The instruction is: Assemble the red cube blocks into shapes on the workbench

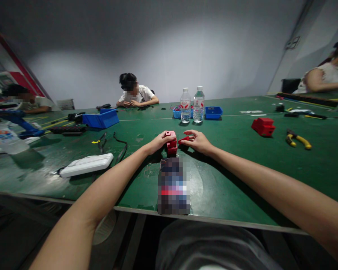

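Note:
My left hand (158,142) is closed around a small red block-shaped part (171,144) that stands on the green table (231,157). My right hand (196,141) pinches a smaller flat red piece (183,140) right beside that block, almost touching it. Both arms reach forward over the table's near edge. A phone (173,185) lies flat on the table just in front of the hands, close to the near edge.
Two water bottles (192,105) and small blue bins (213,112) stand behind the hands. A larger blue bin (101,119) sits far left, a white flat device (86,164) with a black cable near left. Red parts (263,126) and yellow-handled pliers (298,139) lie right. Three other people sit around the table.

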The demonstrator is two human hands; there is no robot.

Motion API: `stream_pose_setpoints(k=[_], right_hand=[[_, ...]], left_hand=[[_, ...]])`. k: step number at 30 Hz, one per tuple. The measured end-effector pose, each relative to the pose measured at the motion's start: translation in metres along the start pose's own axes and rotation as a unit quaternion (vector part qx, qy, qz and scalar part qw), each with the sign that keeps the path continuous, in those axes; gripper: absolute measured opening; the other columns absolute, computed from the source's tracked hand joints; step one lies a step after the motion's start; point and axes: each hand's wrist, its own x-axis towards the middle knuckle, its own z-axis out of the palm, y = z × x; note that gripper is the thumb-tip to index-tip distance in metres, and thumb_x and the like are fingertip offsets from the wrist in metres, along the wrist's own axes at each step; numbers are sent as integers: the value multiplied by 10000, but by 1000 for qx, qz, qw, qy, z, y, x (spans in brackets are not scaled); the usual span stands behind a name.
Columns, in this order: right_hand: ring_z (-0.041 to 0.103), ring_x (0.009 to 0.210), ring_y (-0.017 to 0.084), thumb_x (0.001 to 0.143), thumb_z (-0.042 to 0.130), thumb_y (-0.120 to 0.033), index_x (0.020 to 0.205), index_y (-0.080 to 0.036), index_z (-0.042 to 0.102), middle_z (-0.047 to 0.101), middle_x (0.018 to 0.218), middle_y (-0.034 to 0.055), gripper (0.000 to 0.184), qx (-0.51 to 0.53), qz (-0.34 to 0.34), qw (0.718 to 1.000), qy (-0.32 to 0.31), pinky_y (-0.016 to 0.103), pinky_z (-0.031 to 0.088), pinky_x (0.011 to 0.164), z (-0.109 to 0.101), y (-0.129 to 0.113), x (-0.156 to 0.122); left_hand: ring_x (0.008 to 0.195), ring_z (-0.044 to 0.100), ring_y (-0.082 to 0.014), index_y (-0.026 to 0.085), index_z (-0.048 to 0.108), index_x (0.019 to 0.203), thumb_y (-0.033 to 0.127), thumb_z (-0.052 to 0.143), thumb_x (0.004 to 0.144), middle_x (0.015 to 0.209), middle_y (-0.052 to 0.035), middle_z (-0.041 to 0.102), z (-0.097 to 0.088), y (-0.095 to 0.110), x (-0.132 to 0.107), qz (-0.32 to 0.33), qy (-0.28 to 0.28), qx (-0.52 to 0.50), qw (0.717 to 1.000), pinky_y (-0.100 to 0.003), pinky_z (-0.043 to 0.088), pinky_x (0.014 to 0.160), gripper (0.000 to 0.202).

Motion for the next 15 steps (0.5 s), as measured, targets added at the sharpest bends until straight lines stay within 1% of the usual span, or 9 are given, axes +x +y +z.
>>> stream_pose_setpoints(k=[3,5,7,9,11,13,15], right_hand=[[678,816,192,618,830,-306,1151,-118,620,715,938,113,604,-17,-1,1000,-6,324,547,751,-1,0,1],[675,800,201,581,848,-321,1113,-106,646,715,927,118,609,-44,10,999,-4,329,547,740,-3,0,1],[665,742,204,561,855,-341,1019,-100,680,714,864,109,546,-77,27,997,-9,330,546,697,-3,0,2],[656,710,202,572,846,-344,944,-108,684,709,820,96,469,-95,31,995,-21,327,540,673,-3,1,2],[661,759,203,601,825,-308,963,-127,653,707,865,89,440,-90,8,996,-14,328,540,711,-3,0,1],[664,847,204,642,786,-267,1043,-153,598,697,945,81,457,-74,-34,997,18,336,536,775,-1,0,0],[659,900,202,687,748,-272,1102,-179,545,682,988,74,471,-62,-77,994,49,343,529,812,0,-2,-1]], left_hand=[[843,570,-146,145,536,1016,417,700,712,929,-27,603,-1,-2,1,-2,-2,-5,1000,-277,431,802,440],[853,572,-149,148,535,1021,421,705,709,938,-28,602,-2,-3,2,-3,-4,-10,1000,-277,433,802,449],[861,575,-153,150,536,1020,427,708,706,943,-29,603,-2,-3,2,-3,-5,-12,1000,-280,434,803,452],[862,578,-157,151,539,1019,435,709,705,942,-31,608,-2,-3,2,-4,-4,-8,1000,-285,435,807,456],[870,581,-164,149,545,1023,446,710,704,945,-36,613,-1,-2,2,-2,-1,-2,1000,-292,436,817,466],[873,581,-167,145,554,1023,463,706,712,940,-39,616,-1,-2,1,7,-6,3,1000,-296,435,826,470],[850,575,-160,141,563,1002,485,691,733,911,-37,613,-1,0,0,23,-24,8,999,-291,434,819,455]])
